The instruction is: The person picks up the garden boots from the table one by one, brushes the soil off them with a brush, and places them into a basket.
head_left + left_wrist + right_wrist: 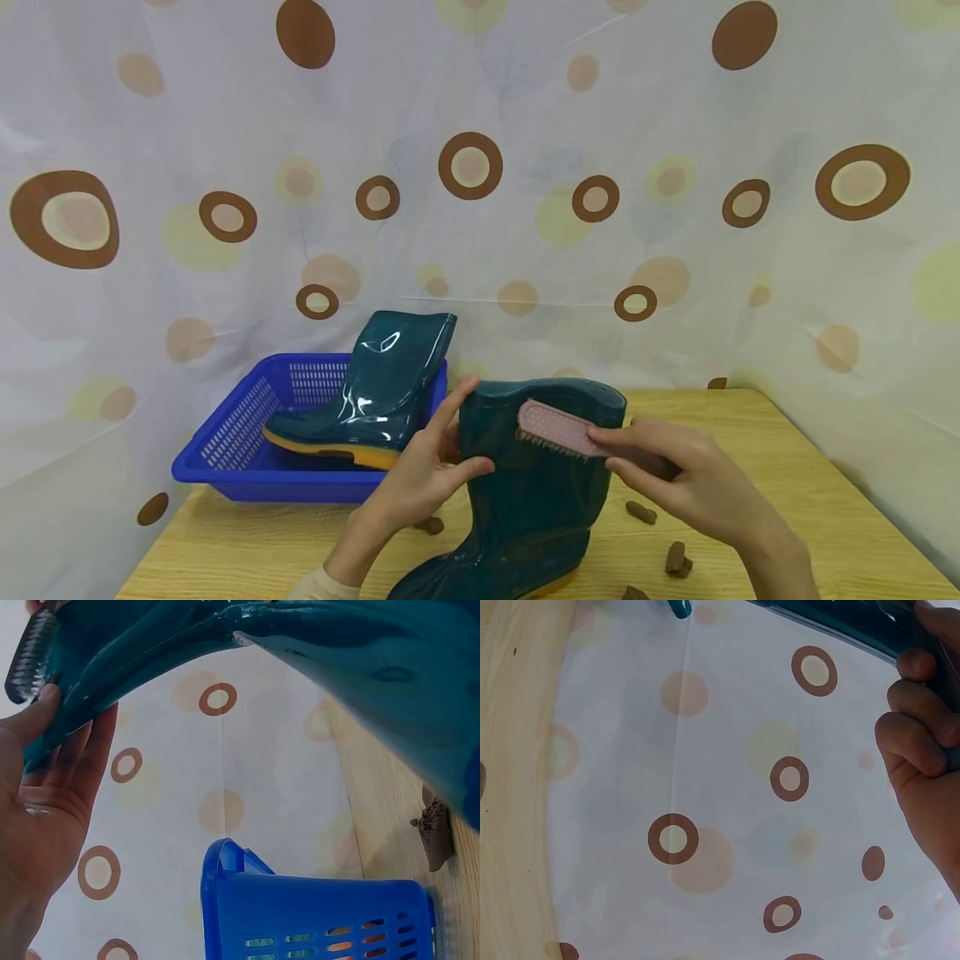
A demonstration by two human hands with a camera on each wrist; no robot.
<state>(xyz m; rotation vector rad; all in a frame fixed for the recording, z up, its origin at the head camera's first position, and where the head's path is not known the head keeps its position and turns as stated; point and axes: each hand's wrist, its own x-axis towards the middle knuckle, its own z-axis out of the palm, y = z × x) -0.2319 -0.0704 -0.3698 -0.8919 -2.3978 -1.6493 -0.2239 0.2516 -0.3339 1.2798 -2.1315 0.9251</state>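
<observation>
A dark green rubber boot (532, 500) with a yellow sole stands tilted at the front of the table in the head view. My left hand (423, 479) grips its shaft near the top left edge, thumb on the near side and fingers behind. My right hand (693, 479) holds a pink scrub brush (558, 429), its bristles against the upper shaft. A little brown stuff shows by the brush's left end. In the left wrist view the brush's bristles (34, 660) lie close to my left thumb. The right wrist view shows curled fingers (911, 739) around the brush handle.
A blue plastic basket (255, 492) stands at the back left, with a second green boot (386, 383) in it. Several brown lumps (677, 560) lie on the wooden table (757, 467) around the front boot. A dotted curtain (480, 250) hangs behind.
</observation>
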